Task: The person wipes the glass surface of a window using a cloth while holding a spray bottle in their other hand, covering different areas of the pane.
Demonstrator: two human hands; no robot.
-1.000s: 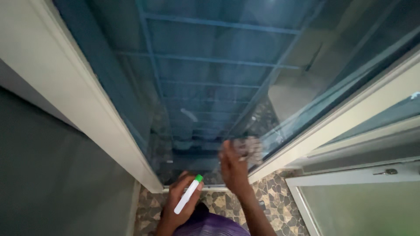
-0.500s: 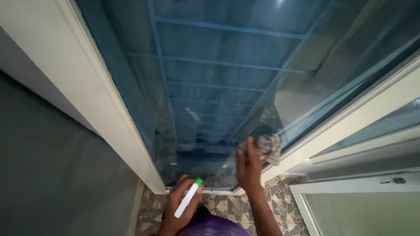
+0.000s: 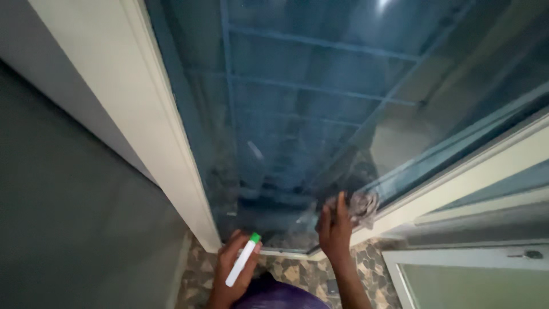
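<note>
Glass pane (image 3: 320, 114) fills most of the view, tinted blue, with a barred grille showing through it, and the right hand (image 3: 334, 229) presses a crumpled grey cloth (image 3: 361, 205) against its lower right corner, close to the pale frame (image 3: 457, 177). The fingers of that hand lie nearly flat and spread, pinning the cloth to the glass rather than closing around it, so the hold looks loose; if the hand slides fast toward the frame the cloth could bunch up or slip free and drop to the patterned stone floor (image 3: 297, 272). The left hand (image 3: 231, 269) is curled around a slim white bottle with a green cap (image 3: 243, 260), fingers wrapped about its lower half with the cap end pointing up toward the bottom edge of the pane. That grip seems secure, though the bottle sits near the glass and a careless swing might knock it against the sill. Hard pressure low on the pane could also smear rather than lift whatever film remains, since faint streaks show near the corner.
</note>
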